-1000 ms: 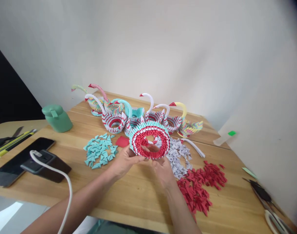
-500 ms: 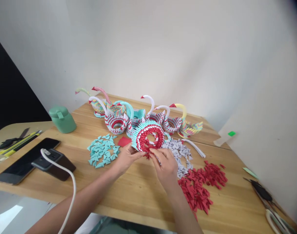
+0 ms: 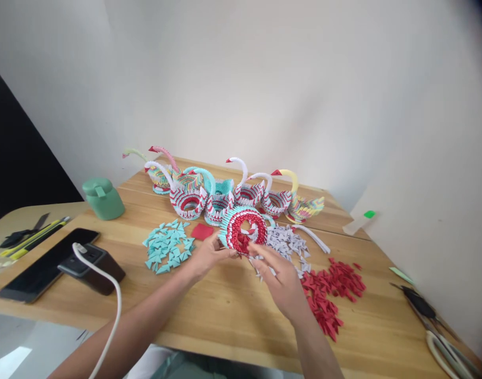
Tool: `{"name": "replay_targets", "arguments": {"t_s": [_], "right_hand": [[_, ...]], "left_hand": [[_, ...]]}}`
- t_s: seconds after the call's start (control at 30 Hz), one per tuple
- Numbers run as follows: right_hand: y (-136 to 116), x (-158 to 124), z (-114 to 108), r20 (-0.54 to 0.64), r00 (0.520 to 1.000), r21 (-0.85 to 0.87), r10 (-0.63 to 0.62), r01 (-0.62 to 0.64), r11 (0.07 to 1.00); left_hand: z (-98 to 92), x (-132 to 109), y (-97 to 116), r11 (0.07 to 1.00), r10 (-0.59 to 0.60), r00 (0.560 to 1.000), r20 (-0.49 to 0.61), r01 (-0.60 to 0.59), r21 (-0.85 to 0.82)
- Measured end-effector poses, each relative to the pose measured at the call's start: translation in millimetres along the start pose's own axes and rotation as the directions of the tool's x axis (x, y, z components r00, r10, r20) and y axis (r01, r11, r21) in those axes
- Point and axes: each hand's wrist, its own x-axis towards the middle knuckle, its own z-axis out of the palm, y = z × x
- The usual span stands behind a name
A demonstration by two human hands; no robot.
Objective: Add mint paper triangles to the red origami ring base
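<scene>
A ring of folded paper pieces [image 3: 246, 215], red inside with a white band and a turquoise outer edge, is held tilted above the table, its open middle facing me. My left hand [image 3: 209, 258] grips its lower left edge between thumb and fingers. At the lower right rim is my right hand [image 3: 278, 271], its fingers stretched out and thumb apart; no piece shows between them. Loose red pieces lie behind the ring's opening. Around it are piles of turquoise triangles [image 3: 167, 246], pale grey triangles [image 3: 288, 239] and red triangles [image 3: 323, 300].
Several finished paper swans [image 3: 188, 202] stand behind the ring. A white paper neck [image 3: 314, 239] and a red square [image 3: 202, 231] lie nearby. On the left are a green container [image 3: 104, 200], a phone [image 3: 47, 266] and a black charger [image 3: 92, 268] with a white cable; scissors [image 3: 442, 347] lie right.
My right hand has moved right and down a little, its fingers loosening from a pinch at the ring's lower rim. The left hand keeps its grip. The whole view has shifted slightly.
</scene>
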Motion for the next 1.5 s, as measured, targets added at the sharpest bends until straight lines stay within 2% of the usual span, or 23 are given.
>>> {"name": "replay_targets", "arguments": {"t_s": [0.07, 0.13, 0.2, 0.3, 0.43, 0.53, 0.67, 0.83, 1.1, 1.17, 1.27, 1.3, 1.33, 1.37, 1.43, 1.5], "right_hand": [[4.1, 3.3, 0.8, -0.164, 0.979, 0.114, 0.118, -0.100, 0.988], [10.9, 7.2, 7.1, -0.232, 0.942, 0.281, 0.241, -0.172, 0.944], [18.0, 10.1, 16.7, -0.207, 0.921, 0.450, 0.332, -0.211, 0.868], [26.5, 12.4, 30.3, -0.131, 0.912, 0.589, 0.388, -0.243, 0.771], [34.3, 13.6, 38.8, -0.102, 0.911, 0.698, 0.399, -0.221, 0.682], [37.0, 13.6, 39.7, -0.130, 0.891, 0.716, 0.434, -0.219, 0.663], [34.1, 12.5, 42.4, -0.118, 0.883, 0.671, 0.455, -0.267, 0.692], [29.6, 11.8, 52.5, -0.052, 0.880, 0.648, 0.473, -0.331, 0.686], [41.6, 13.6, 64.5, -0.082, 0.858, 0.612, 0.507, -0.358, 0.705], [42.4, 12.2, 62.4, -0.069, 0.871, 0.586, 0.486, -0.359, 0.727], [32.9, 2.3, 47.2, -0.029, 0.926, 0.377, 0.377, -0.340, 0.862], [26.9, -2.4, 38.9, -0.034, 0.941, 0.251, 0.338, -0.319, 0.914], [20.0, -6.9, 29.4, -0.093, 0.945, 0.112, 0.314, -0.304, 0.946], [12.9, -10.3, 19.5, -0.163, 0.946, -0.002, 0.279, -0.283, 0.959], [0.9, -11.4, 1.2, -0.257, 0.947, -0.126, 0.195, -0.233, 0.964], [-4.6, -3.4, -11.7, -0.289, 0.953, -0.202, 0.091, -0.153, 0.967]], "left_hand": [[2.4, -1.3, -1.1, 1.000, -0.003, 1.000, 0.025, 0.002, 0.019], [4.9, -3.2, -3.4, 0.999, -0.002, 0.999, 0.051, -0.001, 0.046], [6.7, -5.2, -7.3, 0.996, 0.000, 0.997, 0.073, -0.007, 0.088], [7.4, -8.0, -14.2, 0.984, -0.005, 0.996, 0.088, -0.011, 0.180], [5.0, -8.9, -14.2, 0.958, -0.018, 0.994, 0.105, -0.013, 0.286], [0.3, -6.7, -5.9, 0.949, 0.013, 0.997, 0.073, -0.035, 0.312], [-4.4, -5.8, 3.5, 0.957, 0.034, 0.999, -0.001, -0.032, 0.288], [-1.9, -9.1, 0.5, 0.972, -0.057, 0.998, 0.015, 0.052, 0.229], [-1.6, -7.9, -3.4, 0.980, -0.125, 0.992, 0.006, 0.123, 0.160], [-2.1, -7.2, -2.1, 0.981, -0.127, 0.992, 0.003, 0.125, 0.149], [-4.2, -4.7, -0.8, 0.985, -0.121, 0.993, 0.001, 0.120, 0.125], [-5.4, -3.6, -0.6, 0.986, -0.120, 0.993, 0.001, 0.119, 0.118], [-6.8, -2.6, -0.4, 0.986, -0.121, 0.993, 0.003, 0.120, 0.113], [-8.2, -1.6, 0.0, 0.986, -0.123, 0.992, 0.005, 0.122, 0.113], [-10.5, -0.8, 1.7, 0.984, -0.127, 0.992, 0.011, 0.125, 0.128], [-11.5, -1.3, 5.2, 0.980, -0.123, 0.992, 0.021, 0.118, 0.161]]}}
